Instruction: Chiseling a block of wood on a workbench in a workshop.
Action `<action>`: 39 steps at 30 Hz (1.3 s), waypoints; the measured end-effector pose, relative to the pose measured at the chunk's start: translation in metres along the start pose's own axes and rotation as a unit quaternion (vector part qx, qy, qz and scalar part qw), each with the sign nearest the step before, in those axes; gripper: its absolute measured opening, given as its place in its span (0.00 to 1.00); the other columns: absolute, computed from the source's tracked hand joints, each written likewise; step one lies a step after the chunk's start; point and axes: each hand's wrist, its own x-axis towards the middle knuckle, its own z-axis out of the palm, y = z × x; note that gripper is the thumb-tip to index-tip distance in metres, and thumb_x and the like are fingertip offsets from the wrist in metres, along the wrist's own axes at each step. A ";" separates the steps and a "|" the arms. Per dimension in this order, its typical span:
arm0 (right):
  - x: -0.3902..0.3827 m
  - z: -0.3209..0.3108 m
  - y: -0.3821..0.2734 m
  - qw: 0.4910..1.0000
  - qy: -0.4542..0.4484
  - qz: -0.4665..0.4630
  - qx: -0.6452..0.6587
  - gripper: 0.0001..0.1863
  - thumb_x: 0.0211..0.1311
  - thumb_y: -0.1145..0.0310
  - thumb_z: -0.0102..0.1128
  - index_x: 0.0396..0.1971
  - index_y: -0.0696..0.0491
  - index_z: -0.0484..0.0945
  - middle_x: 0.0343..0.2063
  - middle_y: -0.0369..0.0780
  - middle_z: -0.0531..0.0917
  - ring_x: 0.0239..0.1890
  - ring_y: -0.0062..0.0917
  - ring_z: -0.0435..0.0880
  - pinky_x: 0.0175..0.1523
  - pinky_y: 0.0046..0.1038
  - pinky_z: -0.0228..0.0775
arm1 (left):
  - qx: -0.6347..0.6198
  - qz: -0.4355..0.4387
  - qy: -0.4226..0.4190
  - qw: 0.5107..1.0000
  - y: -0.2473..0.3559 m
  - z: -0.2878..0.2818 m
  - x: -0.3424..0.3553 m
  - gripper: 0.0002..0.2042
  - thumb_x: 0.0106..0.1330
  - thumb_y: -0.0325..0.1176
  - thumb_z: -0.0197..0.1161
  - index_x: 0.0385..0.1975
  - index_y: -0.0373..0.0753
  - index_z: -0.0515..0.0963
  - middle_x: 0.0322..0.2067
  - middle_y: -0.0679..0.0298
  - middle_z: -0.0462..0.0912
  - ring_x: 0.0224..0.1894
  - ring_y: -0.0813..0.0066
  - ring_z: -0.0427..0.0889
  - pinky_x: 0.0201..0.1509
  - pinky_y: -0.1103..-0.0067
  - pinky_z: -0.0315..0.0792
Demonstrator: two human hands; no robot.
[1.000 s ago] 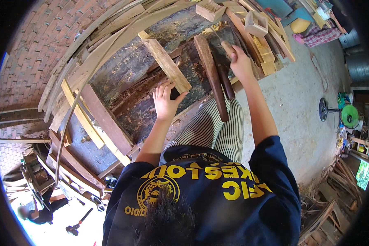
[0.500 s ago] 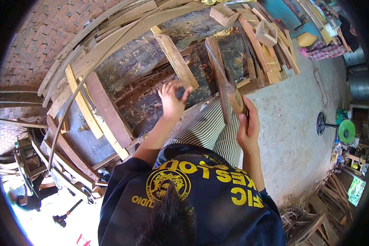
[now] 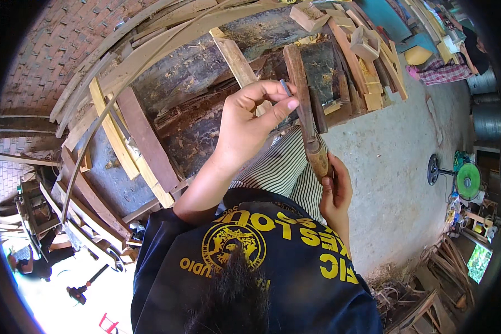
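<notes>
My right hand (image 3: 335, 192) is closed round the rounded wooden handle of a slim metal-bladed tool (image 3: 318, 160). Its exact kind cannot be made out. My left hand (image 3: 250, 117) is raised over the bench, thumb and forefinger pinched at the grey tip of the tool's blade. Most of the blade can hardly be told apart from the brown wooden strip (image 3: 296, 67) behind it, which slants from the bench toward my lap. A paler board (image 3: 234, 55) lies across the bench beyond my left hand and is partly hidden by it.
The dark, shaving-strewn workbench (image 3: 178, 72) carries wood offcuts, with two small wooden boxes (image 3: 365, 44) at its far right. A long curved strip (image 3: 131, 92) arches across the left. Planks (image 3: 150, 139) lean there. At right stands a green fan (image 3: 467, 181); another person (image 3: 473, 53) is beyond.
My left hand has come up and right, from open fingers to a pinch at the blade's tip. My right hand has lowered slightly, still holding the handle.
</notes>
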 end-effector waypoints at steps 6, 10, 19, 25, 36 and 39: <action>-0.006 -0.002 -0.012 0.999 0.027 -0.031 -0.016 0.19 0.67 0.79 0.48 0.57 0.62 0.68 0.53 0.46 0.76 0.56 0.28 0.75 0.60 0.26 0.64 | 0.002 -0.016 -0.011 1.000 -0.003 0.002 -0.007 0.06 0.61 0.22 0.66 0.37 0.32 0.77 0.38 0.63 0.83 0.40 0.85 0.78 0.49 0.83 0.73; -0.003 -0.002 -0.018 0.998 0.061 -0.030 0.004 0.18 0.68 0.77 0.49 0.56 0.62 0.69 0.51 0.46 0.77 0.51 0.27 0.78 0.55 0.23 0.68 | -0.059 -0.070 -0.029 0.995 -0.017 0.007 -0.020 0.05 0.61 0.22 0.65 0.34 0.34 0.77 0.38 0.64 0.83 0.40 0.84 0.79 0.48 0.83 0.74; -0.006 0.000 -0.023 0.975 0.042 0.120 0.180 0.19 0.74 0.62 0.40 0.55 0.60 0.67 0.35 0.45 0.81 0.27 0.20 0.78 0.29 0.18 0.68 | -0.072 -0.115 -0.055 0.989 -0.029 0.016 -0.038 0.03 0.63 0.24 0.65 0.30 0.33 0.78 0.35 0.64 0.83 0.38 0.83 0.79 0.45 0.84 0.74; 0.000 0.006 -0.042 0.943 0.069 0.219 0.240 0.18 0.75 0.60 0.37 0.49 0.57 0.70 0.25 0.44 0.80 0.13 0.18 0.70 0.15 0.17 0.55 | -0.052 -0.125 -0.044 0.990 -0.027 0.016 -0.041 0.03 0.63 0.25 0.65 0.30 0.33 0.79 0.35 0.64 0.84 0.37 0.84 0.79 0.45 0.84 0.73; 0.004 0.006 -0.032 0.920 -0.043 0.307 0.241 0.18 0.71 0.55 0.43 0.44 0.55 0.70 0.22 0.37 0.77 0.19 0.17 0.72 0.22 0.19 0.60 | -0.021 -0.128 -0.001 0.991 -0.046 0.010 -0.047 0.05 0.62 0.25 0.66 0.29 0.36 0.75 0.26 0.71 0.78 0.31 0.86 0.76 0.38 0.85 0.72; 0.009 0.016 -0.028 0.922 -0.066 0.316 0.212 0.15 0.69 0.59 0.48 0.44 0.55 0.67 0.25 0.36 0.76 0.22 0.16 0.72 0.25 0.20 0.61 | 0.024 -0.135 -0.009 0.991 -0.065 0.002 -0.048 0.05 0.64 0.28 0.65 0.31 0.35 0.77 0.26 0.70 0.79 0.30 0.87 0.75 0.36 0.86 0.71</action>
